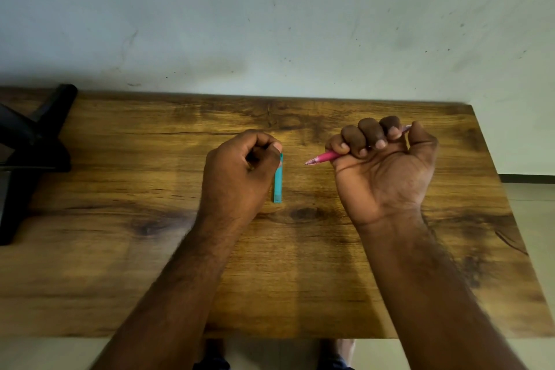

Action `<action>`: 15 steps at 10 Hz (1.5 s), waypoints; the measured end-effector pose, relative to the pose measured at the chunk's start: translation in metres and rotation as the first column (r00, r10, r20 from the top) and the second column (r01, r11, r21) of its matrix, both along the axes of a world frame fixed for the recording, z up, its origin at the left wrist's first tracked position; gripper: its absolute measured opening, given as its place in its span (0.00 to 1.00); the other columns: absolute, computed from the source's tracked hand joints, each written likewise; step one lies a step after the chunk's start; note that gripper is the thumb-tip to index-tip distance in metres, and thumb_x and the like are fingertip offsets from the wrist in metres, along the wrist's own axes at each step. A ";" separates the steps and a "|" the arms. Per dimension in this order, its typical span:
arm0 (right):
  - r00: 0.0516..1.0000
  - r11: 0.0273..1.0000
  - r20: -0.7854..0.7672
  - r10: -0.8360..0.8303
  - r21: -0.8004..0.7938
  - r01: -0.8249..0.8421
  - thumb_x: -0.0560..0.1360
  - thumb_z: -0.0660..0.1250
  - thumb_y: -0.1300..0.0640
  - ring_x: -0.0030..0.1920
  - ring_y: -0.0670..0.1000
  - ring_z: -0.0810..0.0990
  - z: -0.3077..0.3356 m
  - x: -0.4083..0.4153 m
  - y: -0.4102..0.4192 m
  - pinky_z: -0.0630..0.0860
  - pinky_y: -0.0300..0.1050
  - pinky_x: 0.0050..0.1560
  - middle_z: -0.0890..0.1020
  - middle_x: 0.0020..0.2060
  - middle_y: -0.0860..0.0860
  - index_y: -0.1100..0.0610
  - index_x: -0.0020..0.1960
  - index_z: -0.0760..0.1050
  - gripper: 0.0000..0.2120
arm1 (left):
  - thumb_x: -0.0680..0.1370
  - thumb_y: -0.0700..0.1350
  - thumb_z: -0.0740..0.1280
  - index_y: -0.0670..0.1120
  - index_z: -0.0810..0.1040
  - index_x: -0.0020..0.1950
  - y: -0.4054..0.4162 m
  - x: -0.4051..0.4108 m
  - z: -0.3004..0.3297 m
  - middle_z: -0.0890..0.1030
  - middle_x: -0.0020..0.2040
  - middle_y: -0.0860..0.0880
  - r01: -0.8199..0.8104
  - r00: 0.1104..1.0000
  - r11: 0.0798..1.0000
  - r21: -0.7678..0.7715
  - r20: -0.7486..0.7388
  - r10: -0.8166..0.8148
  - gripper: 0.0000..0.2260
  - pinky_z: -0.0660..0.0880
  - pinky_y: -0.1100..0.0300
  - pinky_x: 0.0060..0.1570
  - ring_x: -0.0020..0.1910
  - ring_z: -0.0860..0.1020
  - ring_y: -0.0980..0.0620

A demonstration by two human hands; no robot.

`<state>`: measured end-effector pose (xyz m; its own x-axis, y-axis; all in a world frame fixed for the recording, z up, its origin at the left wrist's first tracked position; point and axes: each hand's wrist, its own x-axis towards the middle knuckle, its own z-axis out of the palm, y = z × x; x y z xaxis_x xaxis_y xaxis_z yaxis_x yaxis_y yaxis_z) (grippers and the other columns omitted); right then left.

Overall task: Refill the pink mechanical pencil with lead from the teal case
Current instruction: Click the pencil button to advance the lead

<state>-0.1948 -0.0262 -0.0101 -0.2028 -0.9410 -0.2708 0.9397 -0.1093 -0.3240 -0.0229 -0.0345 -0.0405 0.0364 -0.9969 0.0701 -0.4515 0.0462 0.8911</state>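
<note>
The pink mechanical pencil (pixel 322 157) is gripped in the fist of my right hand (pixel 386 165), palm turned up, its tip pointing left and its back end poking out past my thumb. The slim teal lead case (pixel 278 179) lies lengthwise on the wooden table (pixel 150 249), near the middle. My left hand (pixel 240 171) rests just left of it with fingers curled, the fingertips pinching or touching the case's far end. Whether the case is lifted or lying flat I cannot tell.
A black stand or bracket (pixel 33 147) sits at the table's left edge. A pale wall rises right behind the table. The right table edge drops to a tiled floor (pixel 528 219). My feet show below the front edge.
</note>
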 end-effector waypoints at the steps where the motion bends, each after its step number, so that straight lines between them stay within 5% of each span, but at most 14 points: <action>1: 1.000 1.000 -0.003 0.002 0.003 -0.002 0.83 0.51 0.43 0.31 0.48 0.59 0.000 0.001 0.000 0.64 0.45 0.36 0.65 0.27 0.48 0.53 0.35 0.66 0.22 | 0.81 0.47 0.71 0.48 0.85 0.50 0.000 0.000 0.000 0.86 0.42 0.56 -0.001 1.000 1.000 -0.006 0.005 0.001 0.04 0.73 0.78 0.42 0.45 0.84 0.62; 6: 1.000 1.000 -0.009 0.008 0.011 -0.008 0.83 0.50 0.44 0.31 0.49 0.59 0.000 -0.001 0.000 0.63 0.46 0.37 0.65 0.27 0.48 0.54 0.35 0.66 0.22 | 0.81 0.47 0.71 0.49 0.84 0.50 0.000 0.001 -0.001 0.85 0.43 0.56 0.004 1.000 1.000 -0.009 0.010 -0.004 0.03 0.76 0.76 0.43 0.45 0.84 0.62; 9: 0.989 0.990 -0.131 -0.070 0.116 0.086 0.69 0.65 0.44 0.35 0.52 0.70 0.002 0.000 0.004 0.73 0.44 0.37 0.73 0.32 0.52 0.55 0.37 0.73 0.14 | 0.81 0.47 0.71 0.48 0.85 0.50 0.000 0.001 -0.002 0.86 0.42 0.56 0.001 1.000 1.000 -0.012 0.006 -0.001 0.04 0.75 0.76 0.42 0.45 0.84 0.61; 10: 0.988 0.989 -0.139 -0.062 0.126 0.080 0.70 0.65 0.45 0.34 0.52 0.71 0.003 0.000 0.004 0.76 0.42 0.35 0.76 0.27 0.51 0.55 0.29 0.78 0.17 | 0.81 0.47 0.72 0.48 0.85 0.49 0.000 0.000 -0.002 0.86 0.42 0.55 0.001 1.000 1.000 -0.014 0.008 -0.001 0.04 0.74 0.77 0.42 0.44 0.84 0.61; 12: 1.000 1.000 -0.010 0.000 0.020 0.001 0.82 0.52 0.43 0.31 0.49 0.61 -0.001 -0.003 0.000 0.66 0.45 0.36 0.67 0.27 0.49 0.54 0.34 0.69 0.23 | 0.81 0.47 0.72 0.48 0.85 0.50 0.000 0.000 -0.001 0.86 0.42 0.56 0.001 1.000 1.000 -0.005 0.004 -0.001 0.04 0.74 0.77 0.42 0.45 0.84 0.62; 15: 1.000 1.000 0.009 0.005 0.017 -0.005 0.83 0.50 0.44 0.31 0.48 0.59 -0.003 -0.003 0.000 0.63 0.46 0.36 0.65 0.27 0.48 0.53 0.35 0.66 0.21 | 0.81 0.46 0.72 0.47 0.85 0.49 0.001 0.000 -0.001 0.86 0.41 0.55 0.002 1.000 1.000 0.003 -0.001 -0.002 0.04 0.75 0.76 0.42 0.44 0.84 0.61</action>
<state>-0.1980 -0.0264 -0.0126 -0.1952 -0.9374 -0.2884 0.9432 -0.0988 -0.3171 -0.0230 -0.0338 -0.0417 0.0345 -0.9972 0.0669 -0.4503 0.0443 0.8918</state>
